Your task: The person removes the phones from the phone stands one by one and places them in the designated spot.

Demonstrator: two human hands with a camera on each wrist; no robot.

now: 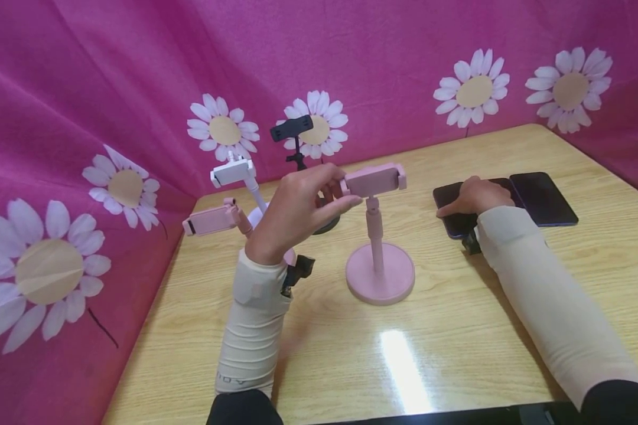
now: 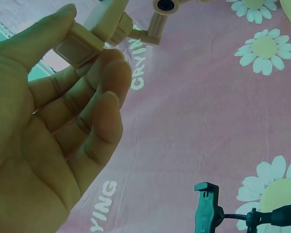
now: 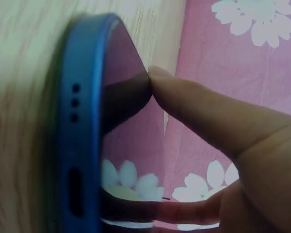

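A pink phone stand (image 1: pixel 380 271) with a round base stands upright on the table. My left hand (image 1: pixel 300 206) pinches the left end of its clamp (image 1: pixel 374 180) between thumb and fingers. Seen from the left wrist, the thumb and fingertips meet around that clamp end (image 2: pixel 80 46). Farther right, my right hand (image 1: pixel 481 196) rests over a dark phone (image 1: pixel 452 227) lying flat. In the right wrist view, the thumb (image 3: pixel 199 102) touches the screen near the edge of the blue-sided phone (image 3: pixel 80 141). The other fingertips are partly hidden.
A second dark phone (image 1: pixel 544 198) lies just right of the first. Behind my left hand stand another pink phone stand (image 1: pixel 212 220), a white one (image 1: pixel 233 172) and a black one (image 1: pixel 292 128). A pink cloth (image 1: pixel 383 77) with daisies hangs around the wooden table (image 1: pixel 319 360).
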